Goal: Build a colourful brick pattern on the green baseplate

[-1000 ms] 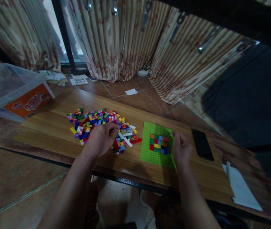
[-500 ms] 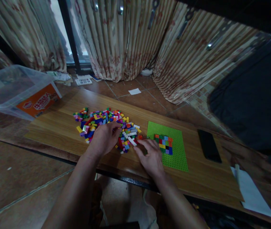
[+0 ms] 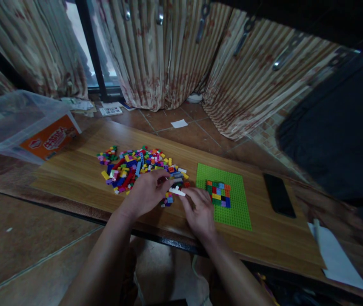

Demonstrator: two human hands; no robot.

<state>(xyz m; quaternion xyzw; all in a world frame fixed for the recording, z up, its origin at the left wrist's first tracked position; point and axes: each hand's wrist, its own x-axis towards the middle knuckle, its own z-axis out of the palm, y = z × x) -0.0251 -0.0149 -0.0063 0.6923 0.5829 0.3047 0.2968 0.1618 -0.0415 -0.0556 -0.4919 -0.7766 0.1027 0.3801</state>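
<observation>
A long white toy brick is held between my two hands above the front right part of a heap of coloured toy bricks. My left hand is closed, its thumb and fingertips at the brick's left end. Pinching the right end are the thumb and forefinger of my right hand. Just right of that hand lies a green baseplate, with a block of small multicoloured bricks fixed on it. My right fingers overlap the baseplate's left edge in the view.
The wooden table carries a black phone at the right. White paper lies at its right end. A clear plastic bin with an orange label stands at the far left. Curtains hang behind.
My left hand has moved right and toward me from over the heap to the white brick's left end. The white brick has turned closer to level. My right hand has barely shifted.
</observation>
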